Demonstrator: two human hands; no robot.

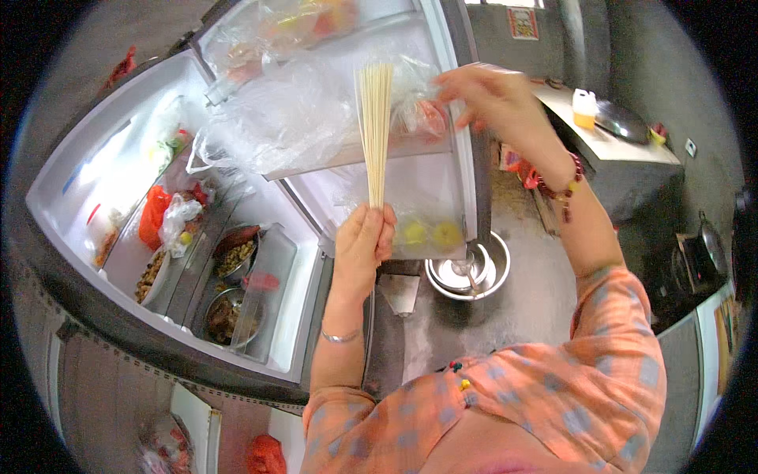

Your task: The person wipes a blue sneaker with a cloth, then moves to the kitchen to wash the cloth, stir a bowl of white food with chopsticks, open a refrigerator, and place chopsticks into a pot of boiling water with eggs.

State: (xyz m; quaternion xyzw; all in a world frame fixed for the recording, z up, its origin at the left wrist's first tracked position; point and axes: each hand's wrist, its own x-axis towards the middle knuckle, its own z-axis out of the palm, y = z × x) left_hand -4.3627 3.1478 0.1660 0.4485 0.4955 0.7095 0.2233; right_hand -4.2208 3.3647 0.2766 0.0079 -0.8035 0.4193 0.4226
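Observation:
A bundle of dry noodles [375, 130] stands nearly upright in my left hand [362, 240], which grips its lower end while the strands fan out slightly at the top. Behind the noodles is the open refrigerator door [453, 35], its shelves filled with clear plastic bags [284, 118]. My right hand [494, 98] is at the outer edge of that door, blurred, with fingers apart and nothing seen in them; whether it touches the door I cannot tell. To the left, the lit refrigerator compartment [284, 332] stands open.
Inside the refrigerator are bowls of food [234, 317] and an orange bag [153, 216]. Two yellow-green fruits [431, 232] sit in the lower door shelf. Nested metal basins [502, 269] rest below the door. A counter at right holds a jug [584, 108] and a wok lid [622, 121].

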